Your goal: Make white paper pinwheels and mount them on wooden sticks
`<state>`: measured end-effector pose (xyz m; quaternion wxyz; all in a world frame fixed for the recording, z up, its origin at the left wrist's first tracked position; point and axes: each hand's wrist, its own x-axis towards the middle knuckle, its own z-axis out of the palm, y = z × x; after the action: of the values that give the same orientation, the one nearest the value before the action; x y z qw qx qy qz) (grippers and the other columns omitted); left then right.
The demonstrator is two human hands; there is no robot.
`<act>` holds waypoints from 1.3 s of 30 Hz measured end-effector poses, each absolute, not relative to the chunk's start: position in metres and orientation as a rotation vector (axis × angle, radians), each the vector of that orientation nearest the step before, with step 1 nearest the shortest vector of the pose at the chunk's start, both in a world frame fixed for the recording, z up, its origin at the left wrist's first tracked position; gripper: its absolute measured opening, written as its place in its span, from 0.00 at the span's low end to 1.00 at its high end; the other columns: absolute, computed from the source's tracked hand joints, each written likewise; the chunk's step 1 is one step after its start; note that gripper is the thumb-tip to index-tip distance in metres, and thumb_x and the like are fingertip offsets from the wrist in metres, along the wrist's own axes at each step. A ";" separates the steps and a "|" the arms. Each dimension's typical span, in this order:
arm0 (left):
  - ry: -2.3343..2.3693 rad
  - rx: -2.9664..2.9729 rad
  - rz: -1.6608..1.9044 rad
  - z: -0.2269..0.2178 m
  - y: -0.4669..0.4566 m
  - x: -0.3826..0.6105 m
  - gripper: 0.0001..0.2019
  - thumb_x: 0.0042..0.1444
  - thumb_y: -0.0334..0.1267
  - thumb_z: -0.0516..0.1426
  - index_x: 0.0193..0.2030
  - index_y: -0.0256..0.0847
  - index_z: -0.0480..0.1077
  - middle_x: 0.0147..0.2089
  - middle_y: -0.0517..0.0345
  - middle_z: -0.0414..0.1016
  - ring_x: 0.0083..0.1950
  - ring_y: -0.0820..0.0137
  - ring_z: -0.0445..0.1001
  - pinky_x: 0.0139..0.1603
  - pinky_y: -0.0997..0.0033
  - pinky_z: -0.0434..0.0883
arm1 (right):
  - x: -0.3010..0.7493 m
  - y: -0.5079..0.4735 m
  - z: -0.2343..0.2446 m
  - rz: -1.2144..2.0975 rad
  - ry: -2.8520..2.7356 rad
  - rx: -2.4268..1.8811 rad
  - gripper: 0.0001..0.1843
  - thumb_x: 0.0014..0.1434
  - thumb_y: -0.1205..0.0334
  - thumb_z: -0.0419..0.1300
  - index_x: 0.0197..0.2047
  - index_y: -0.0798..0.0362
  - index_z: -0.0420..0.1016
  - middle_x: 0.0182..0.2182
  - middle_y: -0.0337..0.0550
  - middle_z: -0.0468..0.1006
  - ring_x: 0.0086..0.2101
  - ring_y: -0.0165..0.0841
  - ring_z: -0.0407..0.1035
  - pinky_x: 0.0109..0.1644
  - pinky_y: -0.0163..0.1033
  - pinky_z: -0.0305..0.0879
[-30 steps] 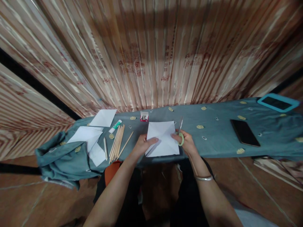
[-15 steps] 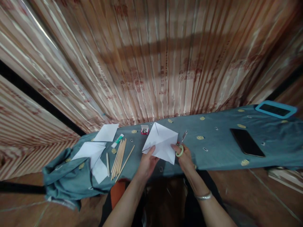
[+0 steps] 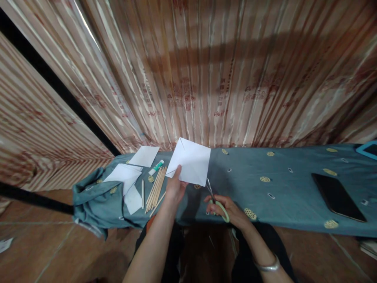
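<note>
In the head view, the left hand [image 3: 176, 186] is pinching the white paper [image 3: 191, 160] by its lower edge, in the middle of the frame. The right hand [image 3: 231, 210] is holding scissors [image 3: 225, 215], their blades pointing up near the paper's lower right corner. The paper is looking light, thin and easy to crease, so a soft pinch is probably suiting its edges best.

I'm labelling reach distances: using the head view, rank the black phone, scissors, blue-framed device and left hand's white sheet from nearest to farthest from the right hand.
1. Scissors: in the right hand.
2. White sheet: ahead and leftward, in the left hand.
3. Black phone: to the right, on the cloth.
4. Blue-framed device: farther right, at the picture's edge.
</note>
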<state>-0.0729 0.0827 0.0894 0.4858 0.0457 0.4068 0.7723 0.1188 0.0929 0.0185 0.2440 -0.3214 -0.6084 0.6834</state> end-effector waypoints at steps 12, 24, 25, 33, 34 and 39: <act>1.043 0.244 1.875 0.080 0.084 -0.065 0.17 0.54 0.32 0.63 0.52 0.42 0.71 0.50 0.54 0.80 0.46 0.67 0.80 0.45 0.71 0.77 | 0.118 0.090 0.024 1.959 -1.656 -0.869 0.27 0.45 0.40 0.68 0.38 0.54 0.79 0.25 0.40 0.78 0.25 0.29 0.69 0.31 0.34 0.65; 1.002 0.195 1.863 0.080 0.081 -0.065 0.16 0.55 0.28 0.60 0.50 0.38 0.71 0.49 0.51 0.80 0.48 0.66 0.79 0.50 0.67 0.76 | 0.116 0.090 0.026 1.988 -1.630 -0.912 0.24 0.43 0.44 0.71 0.39 0.53 0.79 0.23 0.39 0.77 0.24 0.28 0.69 0.30 0.34 0.65; 1.002 0.200 1.862 0.080 0.081 -0.065 0.16 0.54 0.28 0.61 0.50 0.38 0.71 0.49 0.51 0.80 0.48 0.66 0.79 0.51 0.66 0.76 | 0.116 0.090 0.026 1.991 -1.628 -0.912 0.24 0.43 0.44 0.71 0.39 0.53 0.79 0.23 0.39 0.77 0.24 0.28 0.69 0.30 0.34 0.65; 0.981 0.194 1.866 0.079 0.082 -0.065 0.16 0.55 0.27 0.61 0.51 0.38 0.72 0.48 0.51 0.81 0.46 0.66 0.80 0.53 0.65 0.75 | 0.115 0.089 0.027 1.981 -1.626 -0.920 0.25 0.43 0.44 0.71 0.38 0.54 0.79 0.22 0.37 0.75 0.23 0.27 0.67 0.30 0.34 0.64; 0.977 0.189 1.869 0.079 0.082 -0.065 0.15 0.55 0.27 0.61 0.50 0.37 0.72 0.47 0.51 0.81 0.46 0.66 0.80 0.53 0.64 0.75 | 0.115 0.089 0.026 1.982 -1.630 -0.922 0.25 0.43 0.43 0.71 0.38 0.55 0.78 0.22 0.37 0.75 0.23 0.27 0.67 0.30 0.34 0.64; 0.946 0.176 1.872 0.080 0.081 -0.066 0.14 0.57 0.26 0.59 0.50 0.37 0.72 0.43 0.53 0.82 0.43 0.68 0.81 0.54 0.65 0.75 | 0.115 0.090 0.019 1.981 -1.649 -0.923 0.27 0.43 0.42 0.70 0.38 0.56 0.78 0.22 0.37 0.74 0.22 0.26 0.65 0.28 0.33 0.62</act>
<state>-0.0659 0.0813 0.0796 0.4954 0.0725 0.3903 0.7726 0.1155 0.0904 0.0189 0.2006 -0.3302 -0.5902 0.7088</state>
